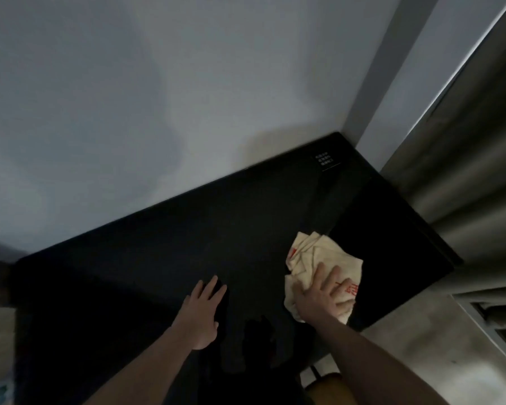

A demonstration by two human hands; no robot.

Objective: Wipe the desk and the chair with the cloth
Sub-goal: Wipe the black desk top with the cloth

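A black desk (158, 244) runs along a pale wall into a corner. A crumpled cream cloth with red print (310, 252) lies on the desk's right part. My right hand (322, 296) presses flat on the cloth with fingers spread, covering its near half. My left hand (203, 314) rests flat on the bare desk top to the left of the cloth, fingers together, holding nothing. Part of a yellowish-brown chair seat (324, 387) shows below the desk's front edge, mostly hidden by my right forearm.
Grey curtains (465, 171) hang at the right, close to the desk's right end. A small white label (323, 159) sits on the desk's far right corner. Grey floor (406, 346) shows at the lower right, with a pale frame beside it.
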